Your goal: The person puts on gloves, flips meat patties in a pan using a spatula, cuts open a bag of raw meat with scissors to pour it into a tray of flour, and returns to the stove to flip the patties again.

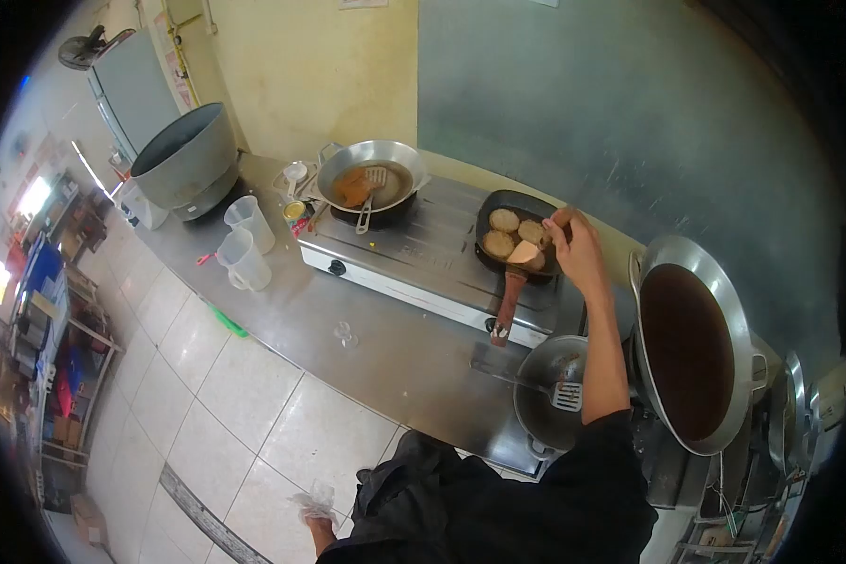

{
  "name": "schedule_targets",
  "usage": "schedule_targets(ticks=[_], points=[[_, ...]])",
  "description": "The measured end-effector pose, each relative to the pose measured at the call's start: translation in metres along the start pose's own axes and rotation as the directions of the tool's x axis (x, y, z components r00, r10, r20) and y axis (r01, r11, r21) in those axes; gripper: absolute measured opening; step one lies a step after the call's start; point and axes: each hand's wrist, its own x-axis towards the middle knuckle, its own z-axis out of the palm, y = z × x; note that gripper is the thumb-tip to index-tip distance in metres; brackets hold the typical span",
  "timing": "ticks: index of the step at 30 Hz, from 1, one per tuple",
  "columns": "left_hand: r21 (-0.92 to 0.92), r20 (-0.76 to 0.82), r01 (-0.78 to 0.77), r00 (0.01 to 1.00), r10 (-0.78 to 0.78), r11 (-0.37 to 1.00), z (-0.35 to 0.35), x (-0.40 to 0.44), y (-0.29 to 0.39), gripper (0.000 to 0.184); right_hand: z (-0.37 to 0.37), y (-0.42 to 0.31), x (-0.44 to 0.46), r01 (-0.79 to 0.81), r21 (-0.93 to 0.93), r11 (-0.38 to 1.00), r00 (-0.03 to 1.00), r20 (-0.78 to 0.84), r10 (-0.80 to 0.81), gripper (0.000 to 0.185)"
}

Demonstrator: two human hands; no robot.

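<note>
My right hand (573, 240) is over the right edge of a dark square pan (493, 201), its fingers bent together; what they hold, if anything, is too small to make out. Several round browned patties (504, 221) lie in the pan, and a pale pinkish slice (524, 254) rests on one near the wooden handle (509, 305). Low in the view, away from the counter, my left hand (319, 517) is closed on a crumpled clear plastic bag (316, 498).
On the stove (423, 249), a wok (371, 155) holds a spatula (375, 183). Another wok (573, 362) sits below my right forearm. A large pan of dark liquid (686, 352) stands right. Plastic jugs (244, 261) and a big pot (190, 160) stand left.
</note>
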Motion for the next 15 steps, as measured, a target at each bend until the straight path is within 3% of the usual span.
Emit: schedule_targets(ticks=[1,5,7,11,15], points=[[0.015,-0.012,0.010,1.000,-0.010,1.000,0.003,0.000,-0.006,0.049,0.005,0.006,0.000,0.078,-0.046,0.996,0.996,-0.041,-0.080,0.020],[0.041,-0.033,0.024,0.999,-0.023,0.999,0.010,-0.004,-0.018,0.050,0.016,0.019,-0.002,0.077,-0.075,0.994,0.991,-0.107,-0.084,0.021],[0.052,-0.039,0.024,0.999,-0.022,0.998,0.012,-0.006,-0.021,0.051,0.015,0.013,-0.008,-0.003,-0.022,1.000,0.997,-0.082,0.001,0.025],[0.068,-0.045,0.022,0.999,-0.018,0.997,0.013,-0.008,-0.027,0.052,0.015,0.010,-0.010,-0.018,0.018,1.000,0.996,-0.092,0.019,0.026],[0.089,-0.045,0.017,0.999,-0.013,0.996,0.012,-0.012,-0.028,0.053,0.031,0.020,-0.009,-0.102,0.131,0.986,0.979,-0.165,0.123,0.026]])
